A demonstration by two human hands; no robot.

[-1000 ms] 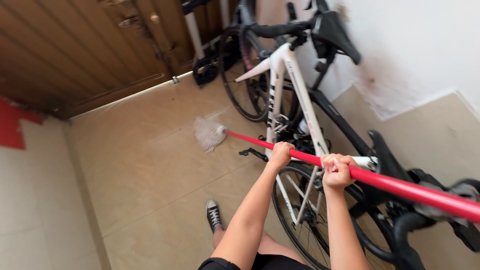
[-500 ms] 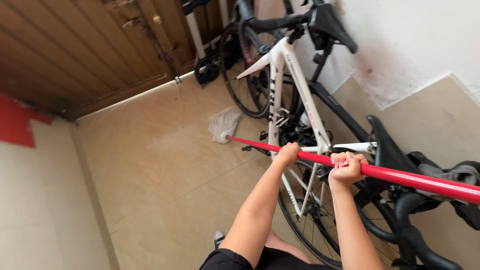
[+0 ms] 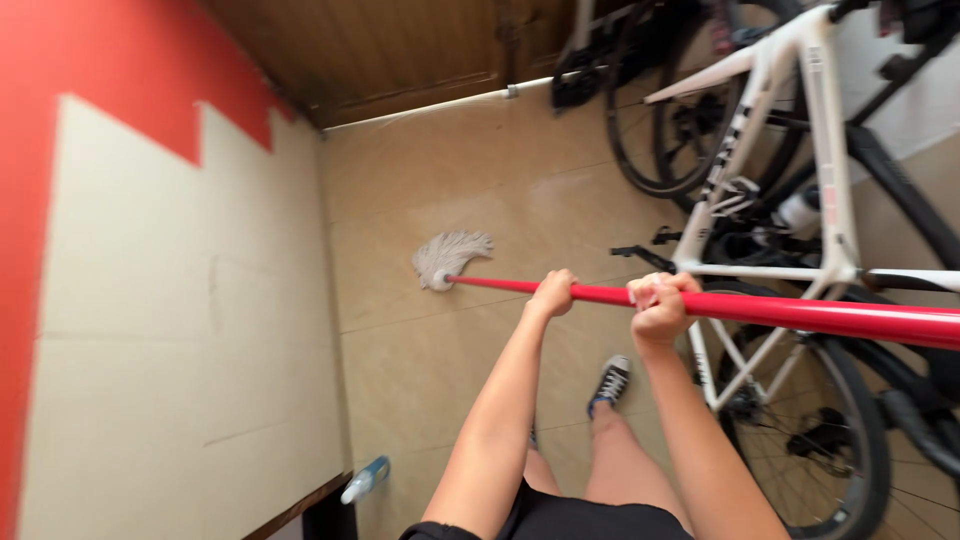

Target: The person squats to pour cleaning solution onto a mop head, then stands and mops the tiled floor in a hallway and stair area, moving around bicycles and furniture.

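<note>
Mop head (image 3: 452, 258) leftward, nearer wall (image 3: 180, 330).

Cut off and hidden parts

The red mop handle (image 3: 800, 312) runs out at the right edge; the white bicycle (image 3: 810, 150) is cut at the top, its rear wheel (image 3: 800, 440) at the bottom; the left shoe hides behind the left forearm (image 3: 500, 410).

White bicycle (image 3: 800, 150), dark bicycle (image 3: 660, 110), wooden door (image 3: 400, 50), bottle (image 3: 365, 480)
</note>
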